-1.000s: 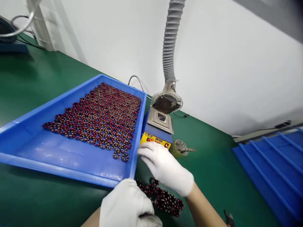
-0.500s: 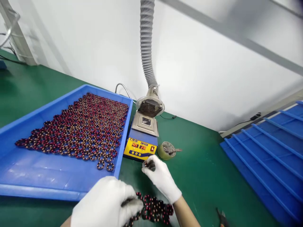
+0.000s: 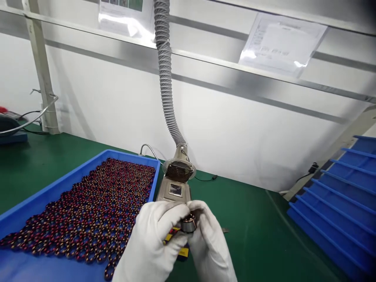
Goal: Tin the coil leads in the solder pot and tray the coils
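Observation:
Both hands wear white gloves and meet in front of me at the lower centre. My left hand (image 3: pixel 152 243) and my right hand (image 3: pixel 210 244) pinch together a small round wound coil (image 3: pixel 188 224) held between their fingertips. Just behind them stands the solder pot (image 3: pixel 175 190) with its yellow front panel mostly hidden by my hands. To the left lies a blue tray (image 3: pixel 35 203) filled with several rows of dark red and copper ring coils (image 3: pixel 96 211).
A grey ribbed extraction hose (image 3: pixel 165 74) drops to a round fan grille (image 3: pixel 179 170) over the solder pot. Blue slatted trays (image 3: pixel 340 196) sit at the right. The bench is a green mat (image 3: pixel 249 227). A black device with cables (image 3: pixel 8 127) stands far left.
The view has tilted up. Both hands rose from the loose coil pile on the mat and came together, now holding one coil in front of the solder pot.

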Demonstrator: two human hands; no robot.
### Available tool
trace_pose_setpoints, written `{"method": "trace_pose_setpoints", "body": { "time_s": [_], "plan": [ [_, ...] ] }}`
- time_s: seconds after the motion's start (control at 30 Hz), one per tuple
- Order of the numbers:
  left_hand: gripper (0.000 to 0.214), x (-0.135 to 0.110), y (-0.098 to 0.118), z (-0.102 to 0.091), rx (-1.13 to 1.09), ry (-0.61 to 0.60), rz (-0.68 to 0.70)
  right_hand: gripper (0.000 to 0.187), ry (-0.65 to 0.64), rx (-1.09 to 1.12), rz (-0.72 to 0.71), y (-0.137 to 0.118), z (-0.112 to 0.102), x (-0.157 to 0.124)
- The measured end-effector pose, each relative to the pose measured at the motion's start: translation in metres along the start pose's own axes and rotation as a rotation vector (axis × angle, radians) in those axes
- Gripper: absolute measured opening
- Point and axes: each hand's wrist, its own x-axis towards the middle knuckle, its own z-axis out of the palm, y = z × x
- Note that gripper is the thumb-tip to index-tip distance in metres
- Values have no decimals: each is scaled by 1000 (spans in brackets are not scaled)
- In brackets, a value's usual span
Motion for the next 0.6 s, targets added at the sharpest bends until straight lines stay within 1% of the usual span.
{"method": "trace_pose_setpoints", "body": {
  "time_s": [0.03,0.1,0.17,0.2,0.27,0.3,0.33,0.4,0.47,0.53,0.57,0.6],
  "plan": [
    [29,0,-2,-2,-22,-6,2,21,-25,-49,-26,-1,-4,1],
    [28,0,-5,-6,-71,-56,-16,26,-96,-153,-38,-4,-9,1],
    [29,0,-7,-10,-98,-118,0,20,-162,-241,-37,-8,-10,0],
    [29,0,-7,-11,-94,-137,26,16,-169,-272,-69,-9,-9,-1],
    [29,0,-6,-13,-45,-146,95,7,-126,-304,-148,-9,-5,-2],
    [28,0,-6,-13,-9,-134,132,4,-79,-295,-170,-8,-2,-2],
    [26,1,-5,-14,25,-116,156,7,-18,-259,-171,-7,0,-2],
    [21,2,-3,-15,73,-68,187,15,93,-97,-143,-7,2,-3],
    [17,3,-1,-16,95,-18,194,18,192,59,-126,-9,3,-3],
    [17,4,-1,-17,114,5,181,15,249,75,-110,-9,4,-4],
    [17,4,-1,-17,127,11,174,11,250,47,-85,-9,5,-5],
    [18,4,-1,-17,138,21,170,11,231,23,-40,-7,7,-5]
  ]
}}
